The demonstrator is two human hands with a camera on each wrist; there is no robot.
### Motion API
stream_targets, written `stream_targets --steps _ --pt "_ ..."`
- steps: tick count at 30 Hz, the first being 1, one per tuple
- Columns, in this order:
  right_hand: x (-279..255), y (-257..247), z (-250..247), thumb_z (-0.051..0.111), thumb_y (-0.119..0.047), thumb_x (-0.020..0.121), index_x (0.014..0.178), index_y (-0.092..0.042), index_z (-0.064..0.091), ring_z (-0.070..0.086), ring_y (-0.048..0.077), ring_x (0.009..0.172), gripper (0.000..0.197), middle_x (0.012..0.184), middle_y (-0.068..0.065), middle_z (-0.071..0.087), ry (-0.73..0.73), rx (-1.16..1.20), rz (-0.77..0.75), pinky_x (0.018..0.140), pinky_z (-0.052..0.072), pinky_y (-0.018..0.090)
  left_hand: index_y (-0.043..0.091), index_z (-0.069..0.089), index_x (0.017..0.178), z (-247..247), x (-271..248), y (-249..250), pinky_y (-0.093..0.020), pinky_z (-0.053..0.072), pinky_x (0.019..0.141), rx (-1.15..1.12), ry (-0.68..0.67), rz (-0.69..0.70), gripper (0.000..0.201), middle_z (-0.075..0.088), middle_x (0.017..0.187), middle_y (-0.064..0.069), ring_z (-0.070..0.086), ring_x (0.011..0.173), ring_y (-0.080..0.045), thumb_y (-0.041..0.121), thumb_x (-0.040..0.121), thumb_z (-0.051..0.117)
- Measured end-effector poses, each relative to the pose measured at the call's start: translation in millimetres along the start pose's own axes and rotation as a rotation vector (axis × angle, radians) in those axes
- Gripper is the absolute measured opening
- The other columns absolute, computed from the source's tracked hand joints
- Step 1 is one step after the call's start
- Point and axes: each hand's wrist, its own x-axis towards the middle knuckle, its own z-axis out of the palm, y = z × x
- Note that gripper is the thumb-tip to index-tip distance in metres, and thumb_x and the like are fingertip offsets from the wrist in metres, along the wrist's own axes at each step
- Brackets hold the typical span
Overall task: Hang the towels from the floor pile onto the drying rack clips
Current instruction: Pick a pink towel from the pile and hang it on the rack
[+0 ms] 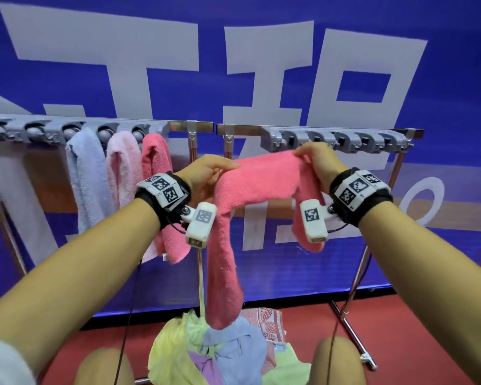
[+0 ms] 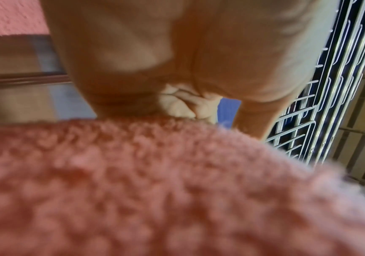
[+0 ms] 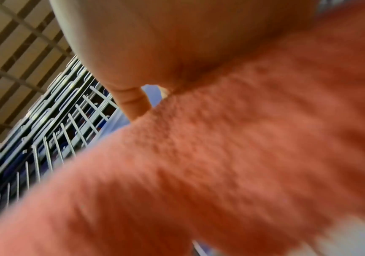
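Observation:
I hold a coral-pink towel (image 1: 258, 179) stretched between both hands in front of the drying rack. My left hand (image 1: 206, 173) grips its left part, and a long end hangs down toward the floor pile (image 1: 228, 351). My right hand (image 1: 317, 159) pinches the right part just below the right row of grey clips (image 1: 342, 140); a short end hangs behind that wrist. The same towel (image 2: 155, 181) fills the left wrist view under my curled fingers (image 2: 183, 105). It (image 3: 199, 164) also fills the right wrist view. The left clip row (image 1: 75, 129) holds three hung towels: blue (image 1: 86, 173), pale pink (image 1: 122, 168), coral (image 1: 156, 157).
The rack's chrome bar (image 1: 203, 126) runs across the view with its legs (image 1: 353, 329) on a red floor. A blue banner with large white characters (image 1: 261, 65) stands behind. My knees (image 1: 336, 359) flank the pile of yellow, blue, purple and green towels.

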Motion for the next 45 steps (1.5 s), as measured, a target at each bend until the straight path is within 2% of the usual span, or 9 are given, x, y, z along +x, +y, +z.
stream_targets --steps 5,10,13,21,24,26,30,35,45 --pt "-18.3 4.9 23.0 0.054 -0.026 0.077 0.073 -0.021 0.064 0.061 0.013 0.079 0.011 0.078 -0.003 0.068 -0.305 -0.094 -0.003 0.083 0.035 0.039 0.009 0.064 0.065 23.7 20.4 6.2 -0.014 0.042 0.042 0.064 -0.037 0.020 0.041 0.052 0.041 0.003 0.049 0.035 -0.008 0.010 0.100 0.043" --pt "-16.8 8.8 37.1 0.052 -0.028 0.082 0.077 -0.015 0.053 0.049 0.012 0.055 0.013 0.063 -0.002 0.055 -0.438 -0.039 0.096 0.069 0.038 0.031 0.004 0.062 0.084 25.0 31.6 4.7 -0.024 0.053 0.056 0.086 -0.078 -0.045 0.027 0.066 0.060 -0.006 0.062 0.051 -0.017 0.016 0.098 0.043" --pt "-8.1 9.9 30.8 0.055 -0.027 0.084 0.104 -0.004 0.062 0.060 0.019 0.073 0.031 0.089 0.009 0.063 -0.491 -0.017 0.134 0.075 0.047 0.034 0.004 0.065 0.080 18.6 33.6 5.4 -0.023 0.051 0.050 0.086 -0.094 -0.090 0.030 0.062 0.054 -0.005 0.058 0.044 -0.016 0.019 0.098 0.045" --pt "19.6 1.4 13.8 0.060 -0.024 0.071 0.100 -0.009 0.062 0.049 0.016 0.060 0.032 0.077 0.005 0.053 -0.363 -0.064 0.112 0.057 0.038 0.029 0.003 0.071 0.086 7.2 75.9 7.6 -0.026 0.048 0.054 0.052 0.011 -0.133 0.026 0.061 0.051 -0.006 0.055 0.043 -0.019 0.021 0.089 0.052" --pt "32.4 -1.7 1.8 0.051 -0.001 0.079 0.079 -0.011 0.054 0.048 0.011 0.051 0.010 0.068 0.001 0.050 -0.305 -0.080 0.041 0.041 0.036 0.019 0.007 0.072 0.074 6.5 96.4 6.2 -0.028 0.042 0.058 0.025 0.043 -0.116 0.024 0.057 0.048 -0.003 0.050 0.042 -0.018 0.020 0.085 0.055" --pt "45.7 -3.4 -4.7 0.045 0.012 0.083 0.076 -0.014 0.052 0.047 0.005 0.044 0.028 0.067 0.001 0.048 -0.225 -0.090 -0.017 0.037 0.034 0.016 0.010 0.071 0.072 7.4 109.5 4.8 -0.025 0.044 0.055 0.014 0.066 -0.056 0.025 0.059 0.051 -0.002 0.052 0.045 -0.016 0.015 0.088 0.053" --pt "76.7 -10.5 -7.6 0.052 0.000 0.075 0.073 -0.022 0.051 0.046 0.010 0.061 0.023 0.070 -0.004 0.050 -0.074 -0.334 -0.202 0.056 0.036 0.025 0.016 0.058 0.090 9.6 143.4 7.9 -0.022 0.040 0.051 -0.046 0.196 0.149 0.013 0.057 0.068 0.000 0.048 0.054 -0.010 0.003 0.092 0.058" --pt "113.7 -22.6 -3.6 0.042 -0.012 0.078 0.077 -0.027 0.049 0.054 0.026 0.087 0.018 0.079 -0.009 0.058 0.012 -0.787 -0.284 0.092 0.037 0.044 0.018 0.047 0.082 5.0 181.1 7.5 -0.019 0.036 0.041 -0.065 0.306 0.242 0.022 0.048 0.061 0.005 0.043 0.042 -0.003 0.007 0.097 0.059" --pt "141.6 -15.1 -13.3 0.046 -0.015 0.076 0.074 -0.022 0.053 0.055 0.025 0.095 0.011 0.083 -0.002 0.064 -0.016 -1.316 -0.336 0.100 0.021 0.052 0.021 0.050 0.064 8.7 224.3 -16.7 -0.021 0.034 0.047 0.183 0.431 0.339 0.035 0.050 0.060 0.002 0.040 0.049 -0.010 0.020 0.084 0.078"
